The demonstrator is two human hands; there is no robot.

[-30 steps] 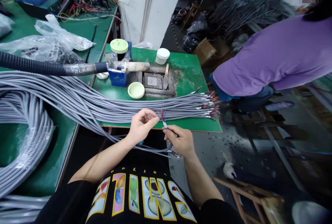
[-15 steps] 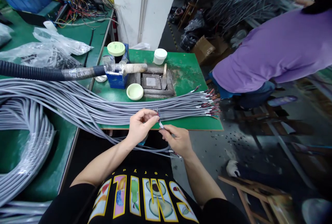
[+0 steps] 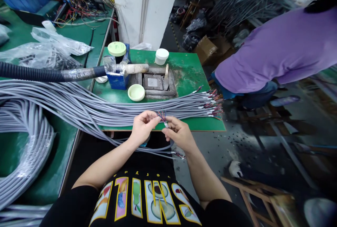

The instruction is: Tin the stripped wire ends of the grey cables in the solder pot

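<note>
Above the table's front edge, my left hand (image 3: 143,126) is closed in a pinch on thin coloured wires (image 3: 162,114) fanning up from a cable end. My right hand (image 3: 181,135) is closed around that grey cable's end, fingertips at its white band (image 3: 166,124). The cable below is mostly hidden by my hand. Just behind both hands lies a thick bundle of grey cables (image 3: 118,109), their stripped ends (image 3: 213,102) with red and dark wires pointing right. A few loose cable ends (image 3: 179,155) hang below the table edge, near my lap.
On the green table (image 3: 188,76) stand a soldering pot (image 3: 153,82) with a scraper (image 3: 166,78), a pale green dish (image 3: 136,92), a white lidded jar (image 3: 161,56) and a blue box (image 3: 118,79) bearing a hose nozzle (image 3: 137,68). A co-worker in purple (image 3: 276,48) stands right.
The thin wires have spread into a fan between my hands. My right hand has moved up slightly, closer to the wires; the left stays nearly in place.
</note>
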